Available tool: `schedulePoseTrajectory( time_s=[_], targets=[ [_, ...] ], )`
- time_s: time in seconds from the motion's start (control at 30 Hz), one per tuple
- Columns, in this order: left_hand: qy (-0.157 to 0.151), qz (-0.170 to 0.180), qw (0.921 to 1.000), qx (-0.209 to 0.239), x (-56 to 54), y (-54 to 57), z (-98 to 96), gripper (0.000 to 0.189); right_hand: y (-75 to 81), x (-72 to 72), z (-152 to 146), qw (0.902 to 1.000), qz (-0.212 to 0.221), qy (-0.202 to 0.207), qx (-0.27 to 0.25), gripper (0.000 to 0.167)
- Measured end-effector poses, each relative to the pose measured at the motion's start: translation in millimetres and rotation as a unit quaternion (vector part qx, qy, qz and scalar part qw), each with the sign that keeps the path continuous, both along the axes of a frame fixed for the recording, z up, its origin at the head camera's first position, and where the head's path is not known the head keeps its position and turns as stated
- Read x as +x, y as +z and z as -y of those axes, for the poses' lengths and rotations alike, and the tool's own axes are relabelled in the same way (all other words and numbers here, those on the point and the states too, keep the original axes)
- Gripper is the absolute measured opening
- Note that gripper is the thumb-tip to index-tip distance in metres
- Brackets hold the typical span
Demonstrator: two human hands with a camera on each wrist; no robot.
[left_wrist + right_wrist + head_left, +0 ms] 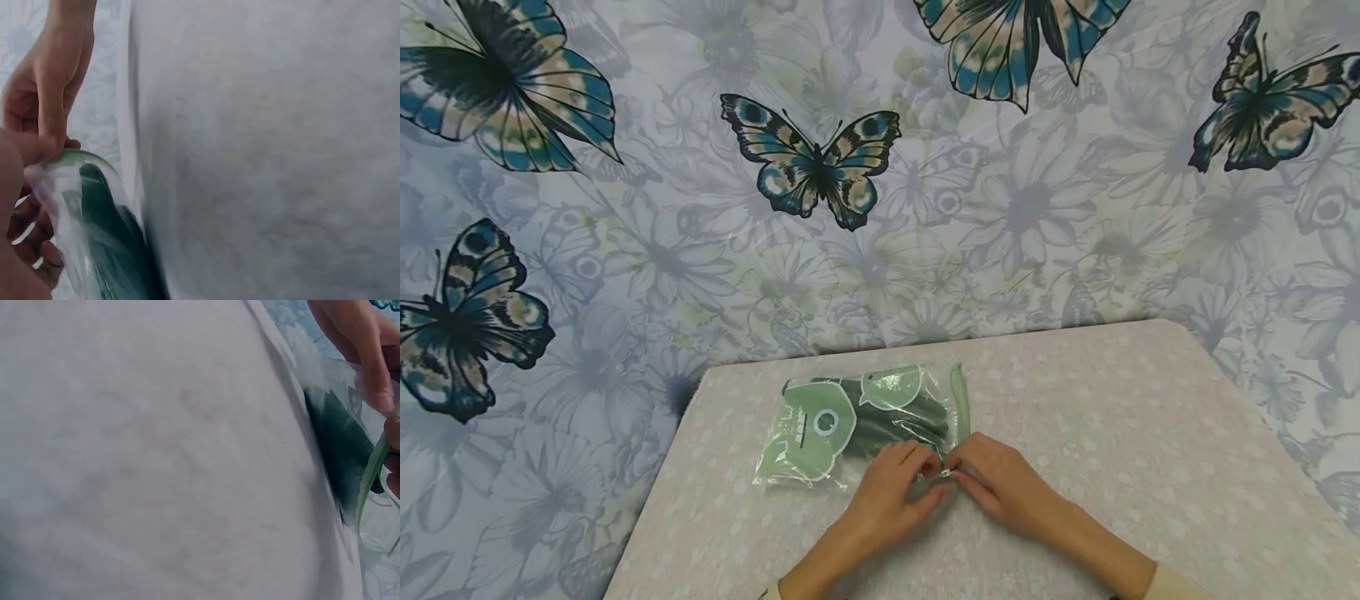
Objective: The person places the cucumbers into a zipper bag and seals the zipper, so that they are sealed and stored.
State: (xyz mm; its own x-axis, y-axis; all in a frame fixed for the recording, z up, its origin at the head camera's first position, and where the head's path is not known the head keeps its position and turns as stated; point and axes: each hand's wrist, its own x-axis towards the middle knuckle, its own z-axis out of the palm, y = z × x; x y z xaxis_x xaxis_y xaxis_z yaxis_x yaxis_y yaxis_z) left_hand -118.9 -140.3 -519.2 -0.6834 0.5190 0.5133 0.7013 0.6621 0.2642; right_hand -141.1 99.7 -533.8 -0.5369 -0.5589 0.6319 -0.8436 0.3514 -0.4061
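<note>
A clear zip bag point(827, 425) with pale green printed panels lies on the table, and something dark green and folded point(887, 425) shows inside it. Its light green zip strip point(959, 400) runs down the right end. At the near right corner, my left hand point(891, 492) pinches the bag's edge between thumb and fingers. Close beside it, my right hand point(1007, 487) pinches the end of the zip strip, fingertips nearly meeting the left ones. In the right wrist view the green strip point(370, 481) bends down from the right fingertips, and the bag's mouth looks parted there.
A table point(1112, 417) with a pale floral cover lies under the bag, its far edge up against a wall covering point(662, 233) of grey flowers and large blue butterflies. The tabletop extends to the right of the hands.
</note>
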Motion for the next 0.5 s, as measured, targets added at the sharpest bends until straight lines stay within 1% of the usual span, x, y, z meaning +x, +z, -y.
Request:
schedulePoseTrajectory(
  time_s=[0.1,0.17,0.23,0.33,0.5],
  targets=[
    [-0.010,-0.039,0.9988,0.028,-3.8,4.8,-2.2,0.021,4.1,-5.0,1.4,0.9995,0.006,0.015,-0.026,0.026],
    [-0.014,-0.054,0.9978,0.037,-5.2,9.1,-1.0,0.018,7.1,-8.9,1.9,0.9991,0.003,0.026,-0.033,0.027],
    [-0.017,-0.059,0.9973,0.040,-6.3,14.5,1.2,0.016,9.5,-13.1,2.3,0.9988,-0.001,0.034,-0.034,0.028],
    [-0.019,-0.055,0.9975,0.041,-7.7,22.2,4.4,0.014,11.4,-18.6,2.6,0.9988,0.000,0.039,-0.030,0.027],
    [-0.021,-0.019,0.9989,0.038,-11.6,29.0,9.9,0.008,12.3,-24.3,4.2,0.9973,0.013,0.054,-0.047,0.029]
  ],
)
